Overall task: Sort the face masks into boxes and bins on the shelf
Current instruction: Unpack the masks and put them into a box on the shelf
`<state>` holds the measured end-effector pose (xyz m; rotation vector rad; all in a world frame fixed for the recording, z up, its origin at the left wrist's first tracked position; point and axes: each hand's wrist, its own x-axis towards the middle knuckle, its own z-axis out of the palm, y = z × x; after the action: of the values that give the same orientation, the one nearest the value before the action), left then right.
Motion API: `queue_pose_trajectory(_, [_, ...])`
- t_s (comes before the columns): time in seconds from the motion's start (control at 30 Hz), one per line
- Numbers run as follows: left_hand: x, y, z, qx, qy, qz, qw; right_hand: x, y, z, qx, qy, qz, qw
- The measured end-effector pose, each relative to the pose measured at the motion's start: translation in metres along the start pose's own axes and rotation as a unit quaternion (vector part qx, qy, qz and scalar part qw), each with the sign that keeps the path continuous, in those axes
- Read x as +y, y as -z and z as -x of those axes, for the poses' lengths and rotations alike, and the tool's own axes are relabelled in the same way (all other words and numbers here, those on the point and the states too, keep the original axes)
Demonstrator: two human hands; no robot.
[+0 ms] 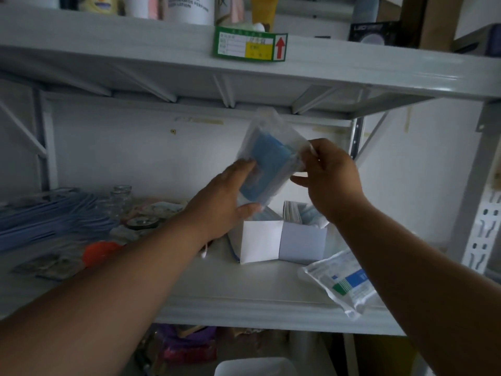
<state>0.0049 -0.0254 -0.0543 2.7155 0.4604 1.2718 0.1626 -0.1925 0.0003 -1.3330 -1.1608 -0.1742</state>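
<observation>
Both hands are holding a clear bag of blue masks (267, 164) up in the air, just above the open white box (282, 240) on the shelf (244, 299). The left hand (230, 196) is gripping its bottom end and the right hand (329, 175) is pinching its side edge. To do this well, the hands should be keeping the floppy, shiny bag straight (it is bending a little) while lowering it into the box.
</observation>
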Motion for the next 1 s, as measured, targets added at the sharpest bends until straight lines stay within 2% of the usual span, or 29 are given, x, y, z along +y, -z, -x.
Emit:
queue_pose_trajectory(0.13, [0.008, 0.013, -0.010, 0.071, -0.020, 0.035, 0.997, -0.015, 0.016, -0.004, 0.013, -0.009, -0.058, 0.998])
queue_pose_trajectory(0.23, [0.016, 0.020, -0.017, 0.080, -0.002, 0.076, 0.994, -0.023, 0.025, -0.004, 0.007, -0.021, -0.090, 0.996])
queue_pose_trajectory(0.43, [0.040, 0.026, -0.015, 0.026, 0.013, 0.191, 0.981, -0.022, 0.038, 0.000, 0.014, -0.037, -0.102, 0.994])
queue_pose_trajectory(0.53, [0.048, 0.024, -0.011, 0.023, 0.032, 0.233, 0.972, -0.017, 0.044, 0.002, 0.019, -0.054, -0.124, 0.991])
queue_pose_trajectory(0.73, [0.055, 0.010, 0.001, 0.016, 0.058, 0.264, 0.963, 0.000, 0.047, 0.009, 0.023, -0.073, -0.162, 0.984])
queue_pose_trajectory(1.0, [0.049, -0.015, 0.022, 0.006, 0.086, 0.299, 0.950, 0.029, 0.042, 0.022, -0.026, -0.110, -0.102, 0.988])
